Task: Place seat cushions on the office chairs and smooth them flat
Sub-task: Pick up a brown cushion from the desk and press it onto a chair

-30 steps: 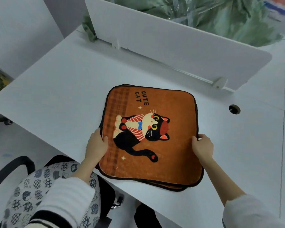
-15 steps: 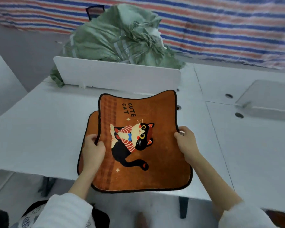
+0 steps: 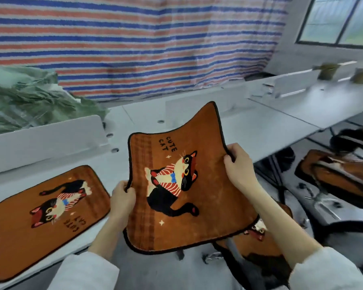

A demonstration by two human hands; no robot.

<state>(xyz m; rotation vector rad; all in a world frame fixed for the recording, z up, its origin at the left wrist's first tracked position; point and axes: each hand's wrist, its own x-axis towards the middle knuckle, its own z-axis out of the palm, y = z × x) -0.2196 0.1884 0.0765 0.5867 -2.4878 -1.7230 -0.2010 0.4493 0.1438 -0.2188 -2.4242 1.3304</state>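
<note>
I hold an orange seat cushion (image 3: 199, 197) with a black cat and the words "CUTE CAT" up in the air, off the desk. My left hand (image 3: 123, 198) grips its left edge and my right hand (image 3: 239, 167) grips its right edge. A second, matching cushion (image 3: 44, 214) lies flat on the white desk (image 3: 266, 126) to the left. Below the held cushion, an office chair (image 3: 258, 260) carries another orange cushion, mostly hidden. Farther right, a blurred chair (image 3: 335, 176) also bears an orange cushion.
White divider panels (image 3: 44, 139) stand along the desk's back edge, with green sacks (image 3: 27, 101) behind them. A striped tarpaulin (image 3: 134, 38) covers the far wall. More desks run off to the right under a window (image 3: 340, 19).
I have lifted the top cushion off the pile and swung right; the other cushion stays on the desk at left. The view has turned toward the chairs on the right.
</note>
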